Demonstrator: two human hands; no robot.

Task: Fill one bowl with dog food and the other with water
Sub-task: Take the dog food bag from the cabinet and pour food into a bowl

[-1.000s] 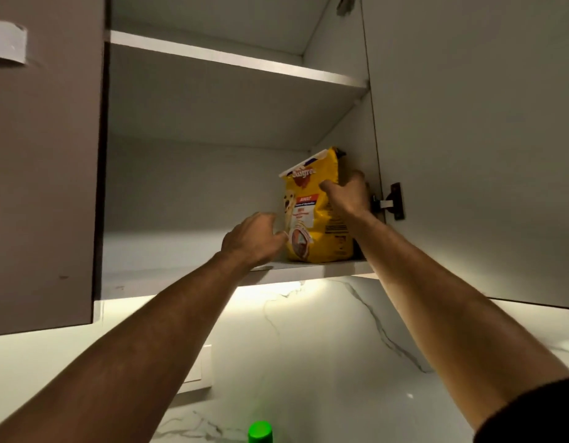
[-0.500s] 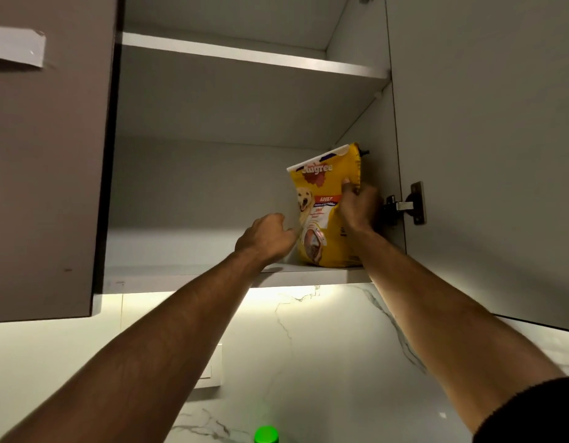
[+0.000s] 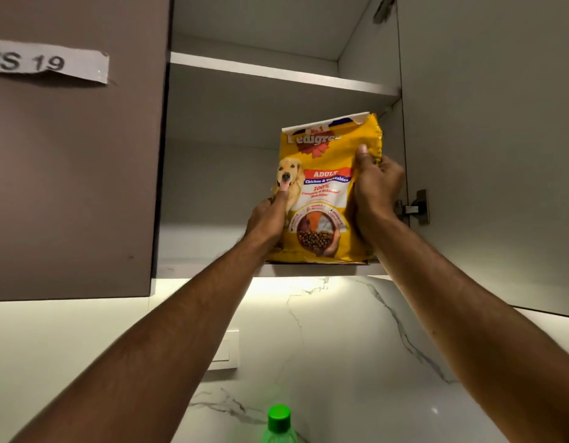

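Note:
A yellow dog food bag stands upright at the front edge of the lower cupboard shelf, its face turned toward me and its torn top open. My left hand grips the bag's lower left side, thumb on the dog picture. On the bag's right edge, my right hand holds it with fingers wrapped behind. A bottle with a green cap shows at the bottom edge. No bowls are in view.
The wall cupboard stands open, its door swung out on the right with a hinge just beside my right hand. A closed brown door with a paper label is on the left. An upper shelf lies above the bag. Below is a lit marble backsplash.
The bag has been turned to face me and drawn to the shelf's front edge. My left hand moved from the shelf onto the bag's left side.

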